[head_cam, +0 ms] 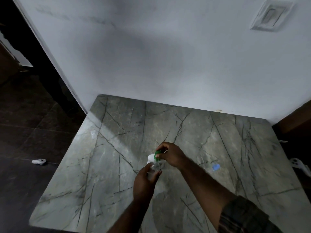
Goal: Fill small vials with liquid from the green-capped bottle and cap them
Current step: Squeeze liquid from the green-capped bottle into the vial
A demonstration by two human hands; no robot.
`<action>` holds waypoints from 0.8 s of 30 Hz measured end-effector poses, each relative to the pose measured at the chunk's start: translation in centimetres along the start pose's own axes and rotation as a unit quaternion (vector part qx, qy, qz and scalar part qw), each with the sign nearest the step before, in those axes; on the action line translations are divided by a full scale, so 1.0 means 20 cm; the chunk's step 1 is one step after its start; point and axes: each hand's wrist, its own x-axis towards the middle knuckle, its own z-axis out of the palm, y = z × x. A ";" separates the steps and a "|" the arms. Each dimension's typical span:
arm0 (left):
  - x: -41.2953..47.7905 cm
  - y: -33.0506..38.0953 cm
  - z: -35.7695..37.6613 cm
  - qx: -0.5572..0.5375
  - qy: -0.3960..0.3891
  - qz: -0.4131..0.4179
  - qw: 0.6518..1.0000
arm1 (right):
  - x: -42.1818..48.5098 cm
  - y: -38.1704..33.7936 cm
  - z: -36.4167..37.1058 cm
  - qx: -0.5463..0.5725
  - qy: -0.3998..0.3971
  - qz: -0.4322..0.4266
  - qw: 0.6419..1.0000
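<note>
Left hand [144, 180] grips a clear plastic bottle [154, 169] above the middle of the grey veined marble counter [104, 165]; right hand [170, 154] fingers [157, 155] pinch its green cap [157, 154].

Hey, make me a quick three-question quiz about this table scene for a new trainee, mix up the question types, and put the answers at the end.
1. True or false: the left hand grips the clear bottle around its body.
2. Multiple choice: where are the right hand's fingers?
A. flat on the marble table
B. on the green cap
C. on the small blue item
3. Fill in: the small blue item lies on the table to the person's ____ of the bottle.

Key: 1 true; 2 B; 3 right
</note>
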 end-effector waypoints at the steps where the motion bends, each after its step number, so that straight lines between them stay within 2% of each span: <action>1: 0.00 -0.01 0.00 0.001 -0.001 -0.004 1.000 | 0.00 0.01 0.01 -0.003 0.002 0.000 1.000; 19: 0.03 0.00 0.01 0.008 -0.008 -0.009 1.000 | 0.05 -0.01 -0.03 -0.053 -0.014 -0.038 0.998; 24: 0.02 -0.02 0.02 0.012 0.000 -0.034 0.999 | 0.04 0.03 -0.01 -0.052 -0.018 -0.037 0.998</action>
